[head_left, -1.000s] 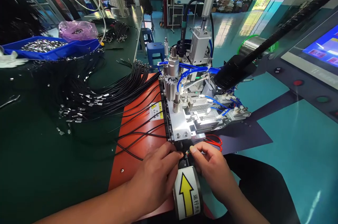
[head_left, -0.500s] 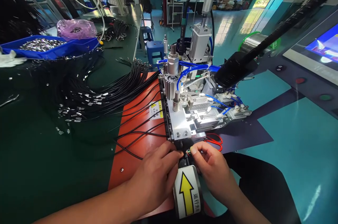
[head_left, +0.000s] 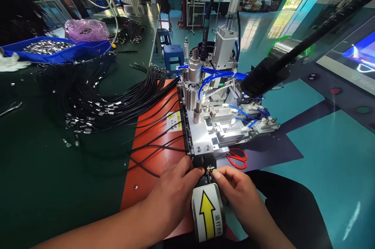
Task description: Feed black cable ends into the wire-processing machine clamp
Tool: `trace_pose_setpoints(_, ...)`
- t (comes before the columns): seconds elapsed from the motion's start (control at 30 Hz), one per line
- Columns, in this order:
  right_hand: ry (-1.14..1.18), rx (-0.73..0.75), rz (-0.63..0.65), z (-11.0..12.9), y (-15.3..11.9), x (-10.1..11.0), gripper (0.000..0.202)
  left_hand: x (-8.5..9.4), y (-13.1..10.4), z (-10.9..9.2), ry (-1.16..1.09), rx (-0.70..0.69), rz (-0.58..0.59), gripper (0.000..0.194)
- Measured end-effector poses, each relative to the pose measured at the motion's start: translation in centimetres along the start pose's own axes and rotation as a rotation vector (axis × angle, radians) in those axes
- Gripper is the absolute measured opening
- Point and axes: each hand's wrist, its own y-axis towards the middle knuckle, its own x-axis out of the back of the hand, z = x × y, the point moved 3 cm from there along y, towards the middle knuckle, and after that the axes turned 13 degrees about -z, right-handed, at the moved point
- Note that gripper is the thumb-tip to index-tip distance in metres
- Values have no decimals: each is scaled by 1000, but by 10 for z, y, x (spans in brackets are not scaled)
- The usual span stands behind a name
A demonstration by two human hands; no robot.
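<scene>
Close under the front of the metal machine [head_left: 205, 139], both my hands meet at a small black fixture on its rail. My left hand [head_left: 177, 188] is closed, thumb and forefinger pressed at the end of a black cable [head_left: 146, 169] that runs in from the left; the fingers hide most of the cable's end. Thin coloured wires [head_left: 210, 168] stick out just past the left fingertips. My right hand [head_left: 237, 188] pinches at these wires, a red one reaching its thumb tip. Below the fingers sits a white plate with a yellow arrow [head_left: 207, 214].
Several black cables lie across the orange plate [head_left: 155, 131], their ends along the machine's edge. Red-handled scissors [head_left: 238, 158] lie right of the fixture. A cable bundle with metal ends [head_left: 105, 109] and a blue tray [head_left: 70, 55] of small metal parts occupy the left table.
My right fingertips have shifted slightly right and down, so more of the coloured wires shows between the hands. My left hand stays at the fixture. The view has tilted slightly.
</scene>
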Motion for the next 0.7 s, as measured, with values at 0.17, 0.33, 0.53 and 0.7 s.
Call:
trace_pose_setpoints(0.17,66,-47,12,3,-2,-3,31,1,1,-1,12,-48,-16,35)
trace_pose_setpoints(0.33,1,24,-17,1,-2,-2,28,1,-1,-1,44,-38,7,38)
trace_pose_setpoints(0.53,-176,204,-73,1,-1,0,27,2,1,-2,47,-36,4,37)
trace_pose_setpoints(0.7,-244,299,-92,4,0,0,25,4,2,-2,62,-46,-15,35)
